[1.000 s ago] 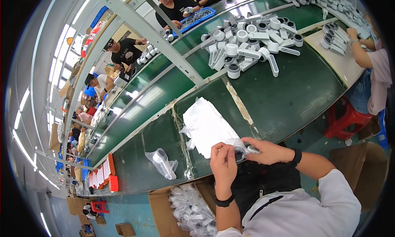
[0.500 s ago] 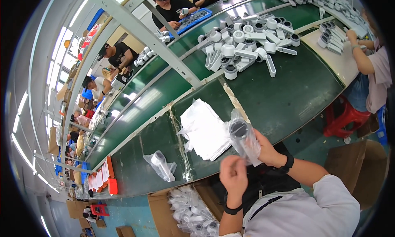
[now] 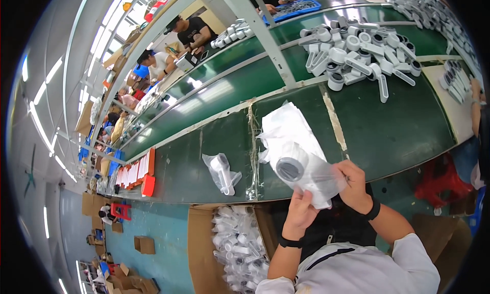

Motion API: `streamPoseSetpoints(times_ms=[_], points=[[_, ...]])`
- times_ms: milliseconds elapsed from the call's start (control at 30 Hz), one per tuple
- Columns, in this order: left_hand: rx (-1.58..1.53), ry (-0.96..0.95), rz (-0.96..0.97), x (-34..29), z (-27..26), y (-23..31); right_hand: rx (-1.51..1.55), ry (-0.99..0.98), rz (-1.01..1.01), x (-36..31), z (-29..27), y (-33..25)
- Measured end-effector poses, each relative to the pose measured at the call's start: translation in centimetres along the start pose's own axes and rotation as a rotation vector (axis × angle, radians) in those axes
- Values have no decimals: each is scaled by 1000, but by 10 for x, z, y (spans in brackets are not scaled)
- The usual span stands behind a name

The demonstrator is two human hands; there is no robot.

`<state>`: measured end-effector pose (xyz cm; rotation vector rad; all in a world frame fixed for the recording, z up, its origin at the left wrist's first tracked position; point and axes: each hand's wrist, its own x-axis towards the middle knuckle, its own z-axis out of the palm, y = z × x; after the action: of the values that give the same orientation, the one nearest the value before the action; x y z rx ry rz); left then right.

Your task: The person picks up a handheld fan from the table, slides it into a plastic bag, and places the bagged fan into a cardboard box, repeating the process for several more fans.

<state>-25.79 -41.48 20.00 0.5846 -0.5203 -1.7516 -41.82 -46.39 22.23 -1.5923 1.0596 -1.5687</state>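
A white handled device with a round grey-faced head (image 3: 290,169) is tilted inside a clear plastic bag, over a stack of white bags or sheets (image 3: 286,121). My left hand (image 3: 302,210) is closed on its lower side, thumb up against the bag. On the other side my right hand (image 3: 354,185) pinches the edge of the clear bag (image 3: 329,177). To the left, a second bagged device (image 3: 220,172) lies on the green bench (image 3: 191,163). Part of the handle is hidden by the crumpled plastic and my fingers.
Unbagged devices (image 3: 365,51) are heaped at the far right of the bench. Below its near edge stands a cardboard box (image 3: 199,243) of bagged devices. Orange holders (image 3: 148,184) stand at the left end. A metal post (image 3: 270,43) rises beyond; co-workers sit across the line.
My view has swung left, so the bench contents sit further right. My left hand, blurred and raised before, now grips the bagged device; my right hand has shifted to the bag's edge.
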Motion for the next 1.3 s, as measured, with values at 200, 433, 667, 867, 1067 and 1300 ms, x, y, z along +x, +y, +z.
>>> streamPoseSetpoints(times_ms=[200,433,667,867,1067,1300], points=[[125,105,296,-22,-20,33,31,-188,-60,-7,8,-4],[808,1025,784,-65,-86,154,-94,-323,120,1,-13,36],[1662,1478,625,-50,-184,200,-91,-245,262,-2,-13,56],[1679,1384,396,-15,-191,190,-175,-210,193,-6,-24,68],[1642,1196,948,-9,-107,158,-84,-139,257,11,-41,52],[1558,414,635,37,-20,77,-829,263,178,133,-139,84]])
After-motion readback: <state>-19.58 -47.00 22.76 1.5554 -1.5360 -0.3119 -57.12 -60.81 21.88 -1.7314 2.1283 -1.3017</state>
